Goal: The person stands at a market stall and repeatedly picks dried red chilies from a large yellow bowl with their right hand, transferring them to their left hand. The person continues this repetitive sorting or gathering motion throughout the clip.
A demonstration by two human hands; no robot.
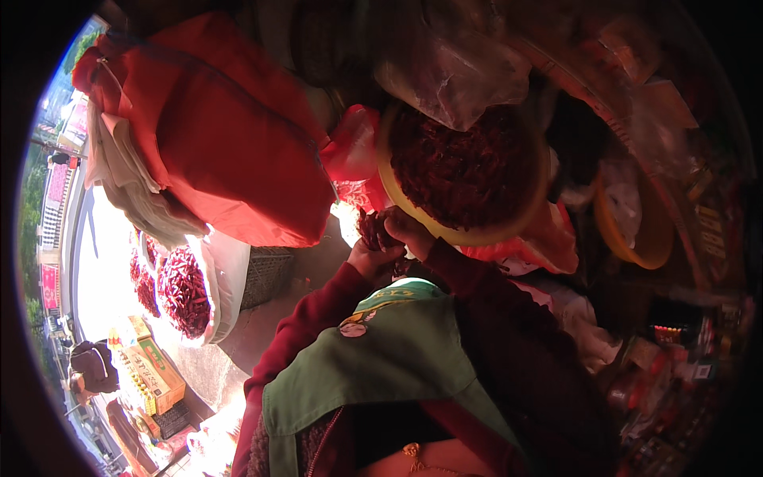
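Observation:
My left hand (371, 260) holds a small bunch of dried red chilies (371, 229) in front of my green apron (381, 352). Against the same bunch, my right hand (411, 231) closes its fingers from the other side. Just beyond the hands stands a yellow basin (411, 206) filled with dark red dried chilies (465, 173). A clear plastic bag (459, 77) hangs over its far rim. Below and left of the basin, a red plastic bag (356, 143) sits close to my fingers. Shadow hides the exact grip of each finger.
A large red sack (238, 137) stands at the upper left. Open white sacks of red chilies (185, 292) are in sunlight beside a dark crate (265, 274). Stacked cardboard boxes (156, 375) and a person (94, 366) appear lower left. Another yellow basin (650, 250) sits at right.

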